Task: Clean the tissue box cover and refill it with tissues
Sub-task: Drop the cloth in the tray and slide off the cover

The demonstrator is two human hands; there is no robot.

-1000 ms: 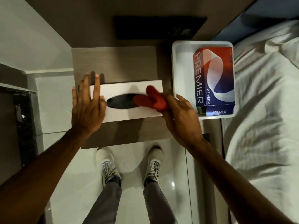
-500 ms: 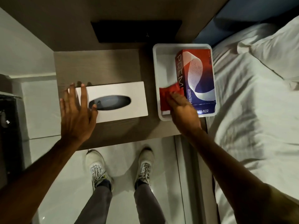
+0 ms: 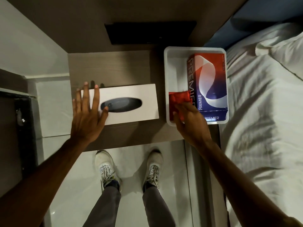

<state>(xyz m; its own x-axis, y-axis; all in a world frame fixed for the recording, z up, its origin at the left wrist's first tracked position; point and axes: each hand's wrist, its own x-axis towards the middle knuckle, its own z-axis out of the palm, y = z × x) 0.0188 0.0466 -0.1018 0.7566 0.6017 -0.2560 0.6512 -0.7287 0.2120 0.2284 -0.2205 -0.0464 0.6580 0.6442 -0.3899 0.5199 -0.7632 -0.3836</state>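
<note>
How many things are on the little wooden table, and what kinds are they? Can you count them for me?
White tissue box cover: 1
White tray: 1
Red and blue tissue box, in the tray: 1
Red cloth, in the tray under the right hand: 1
Total: 4

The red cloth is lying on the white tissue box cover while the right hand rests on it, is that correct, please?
Not quite. In the head view the red cloth lies in the white plastic tray, beside the red and blue Premier tissue box, not on the white tissue box cover. The right hand does rest on it.
</note>
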